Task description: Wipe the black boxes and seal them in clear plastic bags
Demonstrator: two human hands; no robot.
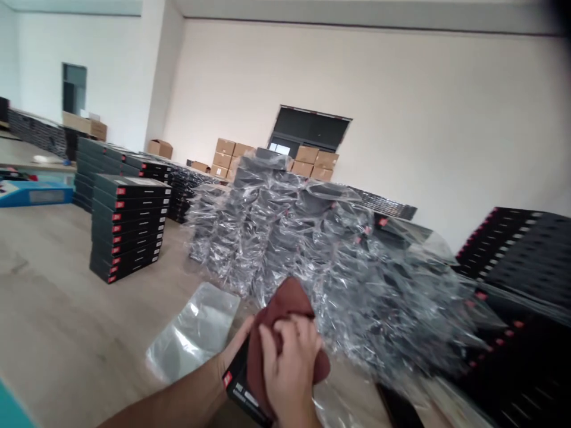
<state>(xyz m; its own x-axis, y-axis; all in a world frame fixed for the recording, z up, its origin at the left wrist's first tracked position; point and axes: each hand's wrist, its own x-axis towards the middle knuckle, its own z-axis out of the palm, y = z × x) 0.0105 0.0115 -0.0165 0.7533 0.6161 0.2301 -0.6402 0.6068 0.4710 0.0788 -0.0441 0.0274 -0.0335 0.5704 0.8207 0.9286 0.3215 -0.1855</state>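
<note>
Over the worktop (66, 285), left grip (229, 356) closed around a black red-labelled case (241, 386), right grip (289, 368) clasping a maroon cloth (281, 309) pressed against the case face, a clear plastic bag (194, 333) just left of the grips, plastic-wrapped stacks of cases (330, 267) just beyond them

Two hands (289, 365) at work here, one black box (243, 380), one maroon cloth (285, 315), one flat clear bag (194, 333) to the left, and two dark wall openings (310, 128) far off!

The cloth (280, 309) is maroon, the box (238, 377) black with red marks.
</note>
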